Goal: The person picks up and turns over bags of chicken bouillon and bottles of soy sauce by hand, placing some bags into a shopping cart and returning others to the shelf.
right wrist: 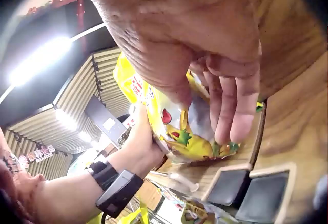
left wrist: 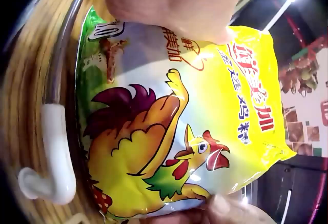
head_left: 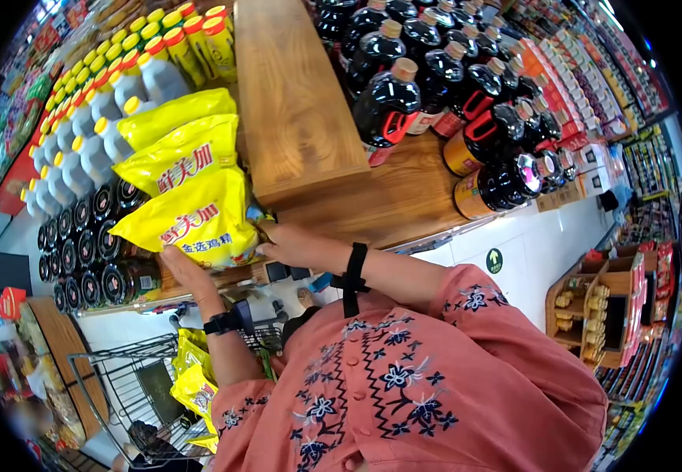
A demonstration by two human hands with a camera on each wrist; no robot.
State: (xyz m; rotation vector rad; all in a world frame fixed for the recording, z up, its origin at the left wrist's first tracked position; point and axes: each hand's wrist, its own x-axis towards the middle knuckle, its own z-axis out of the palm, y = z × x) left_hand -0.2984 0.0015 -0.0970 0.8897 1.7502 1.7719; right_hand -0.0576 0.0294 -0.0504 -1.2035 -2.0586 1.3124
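Observation:
A yellow bag of chicken bouillon [head_left: 213,206] stands at the shelf's front edge, with a cartoon chicken [left wrist: 148,131] printed on one side. My left hand [head_left: 190,275] holds its left side, thumb along the printed front and the other fingers largely hidden. On the opposite side my right hand [head_left: 292,245] grips the bag; in the right wrist view the thumb and bent fingers [right wrist: 241,103] of that hand lie on the plastic. Right behind stand more yellow bags [head_left: 188,161] of the same kind.
A raised wooden divider [head_left: 294,102] borders the bags, with big dark bottles [head_left: 388,102] beyond it. Dark-lidded jars [head_left: 89,244] and pale jugs [head_left: 93,157] fill the left. Below, a wire shopping cart [head_left: 113,393] carries yellow bags [head_left: 195,385].

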